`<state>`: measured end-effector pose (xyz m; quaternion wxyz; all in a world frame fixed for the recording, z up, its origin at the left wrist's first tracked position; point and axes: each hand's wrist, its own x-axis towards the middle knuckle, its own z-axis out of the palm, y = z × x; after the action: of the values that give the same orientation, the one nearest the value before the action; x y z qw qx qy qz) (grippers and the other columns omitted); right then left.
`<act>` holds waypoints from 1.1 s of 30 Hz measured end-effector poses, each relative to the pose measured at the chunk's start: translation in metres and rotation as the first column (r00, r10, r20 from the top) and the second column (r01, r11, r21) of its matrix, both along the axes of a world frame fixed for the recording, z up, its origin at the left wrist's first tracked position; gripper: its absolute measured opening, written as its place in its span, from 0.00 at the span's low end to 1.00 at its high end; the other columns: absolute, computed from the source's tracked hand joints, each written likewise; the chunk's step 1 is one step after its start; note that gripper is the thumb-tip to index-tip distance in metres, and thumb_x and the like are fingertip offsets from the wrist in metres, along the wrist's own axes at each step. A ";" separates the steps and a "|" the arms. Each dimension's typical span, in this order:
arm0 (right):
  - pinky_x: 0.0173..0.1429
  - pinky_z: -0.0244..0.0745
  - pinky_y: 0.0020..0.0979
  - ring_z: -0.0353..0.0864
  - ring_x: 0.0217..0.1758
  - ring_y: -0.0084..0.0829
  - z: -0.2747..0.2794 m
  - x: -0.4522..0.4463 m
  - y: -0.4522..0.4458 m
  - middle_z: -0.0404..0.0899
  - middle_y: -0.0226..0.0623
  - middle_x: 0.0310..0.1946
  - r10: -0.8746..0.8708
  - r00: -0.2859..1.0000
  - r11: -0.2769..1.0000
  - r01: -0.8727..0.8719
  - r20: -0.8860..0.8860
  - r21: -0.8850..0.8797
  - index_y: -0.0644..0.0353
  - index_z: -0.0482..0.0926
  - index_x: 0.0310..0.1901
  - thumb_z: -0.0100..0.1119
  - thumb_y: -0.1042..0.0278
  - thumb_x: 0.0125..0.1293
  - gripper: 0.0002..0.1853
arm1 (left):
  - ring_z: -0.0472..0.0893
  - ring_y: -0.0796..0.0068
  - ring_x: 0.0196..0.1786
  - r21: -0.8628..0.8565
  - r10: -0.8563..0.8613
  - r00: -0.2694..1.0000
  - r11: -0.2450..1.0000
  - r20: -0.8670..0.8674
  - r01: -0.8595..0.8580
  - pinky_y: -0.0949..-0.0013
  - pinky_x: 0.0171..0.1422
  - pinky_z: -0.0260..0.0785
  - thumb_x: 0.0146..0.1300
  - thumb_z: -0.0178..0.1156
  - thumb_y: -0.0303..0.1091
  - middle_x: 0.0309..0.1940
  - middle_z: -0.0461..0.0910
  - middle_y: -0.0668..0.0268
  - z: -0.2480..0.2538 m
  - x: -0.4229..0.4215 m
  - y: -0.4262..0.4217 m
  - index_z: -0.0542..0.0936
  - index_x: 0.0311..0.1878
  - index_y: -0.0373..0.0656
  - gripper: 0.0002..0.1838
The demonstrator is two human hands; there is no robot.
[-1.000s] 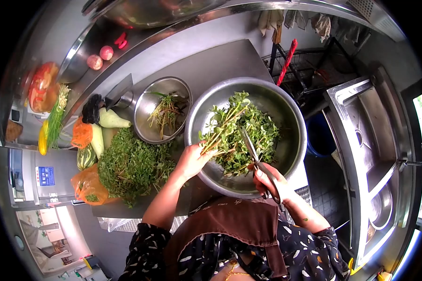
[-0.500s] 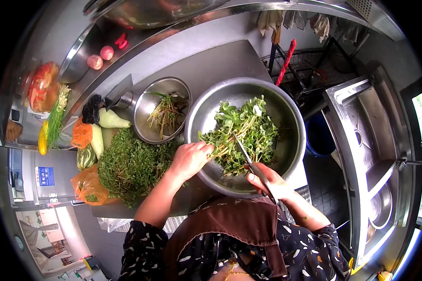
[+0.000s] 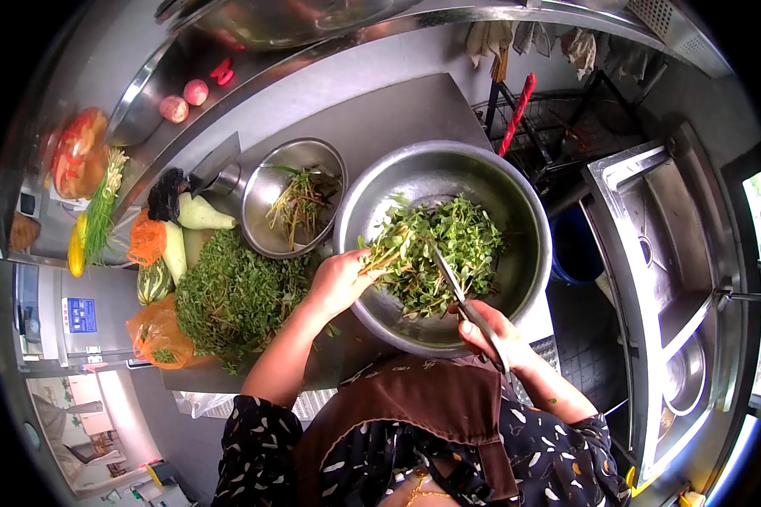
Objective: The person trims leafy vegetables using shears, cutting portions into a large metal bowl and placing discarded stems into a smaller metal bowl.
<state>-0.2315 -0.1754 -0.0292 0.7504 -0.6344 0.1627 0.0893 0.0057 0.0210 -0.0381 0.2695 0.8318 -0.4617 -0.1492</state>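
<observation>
Leafy tops (image 3: 473, 237) that stuck up high half a second ago now sit lower in the big round bowl (image 3: 522, 232). The left hand (image 3: 338, 286) pinches thin, stringy stems (image 3: 382, 255) by the bowl's edge. The right hand (image 3: 495, 331) curls around long, pointy metal scissors (image 3: 450, 277), blades over the leaves. Nearby, a smaller shiny bowl (image 3: 302, 152) holds brownish stalks (image 3: 298, 207). Beside it, a bushy green pile (image 3: 237, 300) sits on the smooth gray desk (image 3: 406, 110).

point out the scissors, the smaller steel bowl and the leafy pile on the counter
Scissors (image 3: 453, 284), head view: on the blades.
Smaller steel bowl (image 3: 259, 194), head view: bare inner wall.
Leafy pile (image 3: 238, 296), head view: middle of its top.
</observation>
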 end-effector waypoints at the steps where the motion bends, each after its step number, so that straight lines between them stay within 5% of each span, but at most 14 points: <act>1: 0.55 0.68 0.28 0.74 0.50 0.26 0.004 -0.001 -0.002 0.77 0.37 0.43 0.068 0.997 0.997 -0.068 0.020 -0.022 0.65 0.71 0.57 0.58 0.43 0.67 0.31 | 0.82 0.56 0.34 -0.001 -0.001 1.000 1.000 -0.001 0.001 0.56 0.38 0.74 0.55 0.66 0.36 0.32 0.80 0.58 0.003 -0.001 -0.001 0.78 0.43 0.42 0.15; 3: 0.55 0.68 0.28 0.74 0.50 0.26 0.010 0.001 0.001 0.77 0.38 0.43 0.109 0.993 0.993 -0.107 0.052 -0.052 0.65 0.71 0.57 0.58 0.43 0.67 0.31 | 0.82 0.57 0.34 0.127 -0.050 0.969 0.992 0.240 0.019 0.58 0.37 0.75 0.57 0.65 0.37 0.32 0.80 0.60 0.011 -0.003 -0.004 0.78 0.43 0.43 0.13; 13: 0.51 0.71 0.33 0.78 0.46 0.32 0.000 0.019 0.011 0.79 0.44 0.38 0.150 0.989 0.974 -0.151 -0.017 -0.169 0.65 0.74 0.53 0.56 0.39 0.66 0.32 | 0.82 0.62 0.32 0.262 -0.212 0.871 0.960 0.444 0.100 0.61 0.36 0.75 0.52 0.64 0.32 0.28 0.77 0.64 0.016 -0.007 -0.016 0.78 0.38 0.45 0.09; 15: 0.48 0.70 0.30 0.75 0.42 0.27 0.001 0.021 0.010 0.77 0.38 0.37 0.181 0.980 0.959 -0.194 -0.082 -0.208 0.64 0.73 0.55 0.55 0.41 0.67 0.31 | 0.82 0.63 0.31 0.294 -0.279 0.828 0.945 0.486 0.146 0.61 0.35 0.76 0.53 0.61 0.31 0.27 0.76 0.64 0.017 -0.005 -0.018 0.77 0.34 0.45 0.06; 28: 0.49 0.72 0.33 0.78 0.43 0.32 -0.009 0.023 0.005 0.79 0.41 0.37 0.170 0.978 0.920 -0.201 -0.120 -0.338 0.63 0.75 0.53 0.58 0.42 0.65 0.30 | 0.82 0.63 0.29 0.310 -0.412 0.757 0.907 0.507 0.286 0.62 0.32 0.77 0.56 0.55 0.30 0.28 0.78 0.62 0.022 -0.004 -0.026 0.76 0.31 0.44 0.02; 30: 0.43 0.74 0.35 0.80 0.37 0.32 -0.016 0.023 0.003 0.80 0.44 0.31 0.115 0.993 0.922 -0.112 -0.013 -0.372 0.66 0.77 0.49 0.63 0.43 0.62 0.29 | 0.82 0.63 0.29 0.290 -0.407 0.774 0.910 0.485 0.296 0.61 0.32 0.77 0.57 0.54 0.31 0.27 0.77 0.61 0.019 -0.003 -0.025 0.75 0.32 0.44 0.03; 31: 0.33 0.72 0.30 0.77 0.28 0.26 -0.022 0.022 0.005 0.77 0.35 0.24 0.076 0.995 0.942 -0.049 0.069 -0.333 0.65 0.76 0.49 0.63 0.46 0.63 0.26 | 0.82 0.63 0.29 0.291 -0.407 0.774 0.910 0.485 0.296 0.61 0.32 0.77 0.57 0.54 0.31 0.27 0.77 0.61 0.019 -0.003 -0.025 0.75 0.32 0.44 0.03; 32: 0.33 0.72 0.30 0.77 0.28 0.26 -0.024 0.021 0.004 0.77 0.35 0.24 0.075 0.995 0.942 -0.048 0.069 -0.332 0.65 0.76 0.49 0.63 0.46 0.63 0.26 | 0.82 0.61 0.29 0.291 -0.380 0.811 0.918 0.445 0.271 0.60 0.32 0.76 0.57 0.55 0.31 0.28 0.78 0.60 0.019 -0.001 -0.023 0.75 0.33 0.44 0.03; 33: 0.28 0.68 0.27 0.73 0.24 0.22 -0.018 0.021 0.002 0.74 0.30 0.22 -0.008 1.000 0.987 0.003 -0.027 -0.158 0.64 0.76 0.49 0.63 0.47 0.64 0.26 | 0.82 0.59 0.30 0.291 -0.351 0.845 0.925 0.404 0.245 0.59 0.33 0.76 0.58 0.57 0.32 0.29 0.79 0.59 0.019 0.000 -0.022 0.75 0.35 0.44 0.04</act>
<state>-0.2103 -0.1733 -0.0476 0.6957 -0.6901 0.1814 0.0827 0.0053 -0.0010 -0.0191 0.0315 0.7864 -0.6152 -0.0456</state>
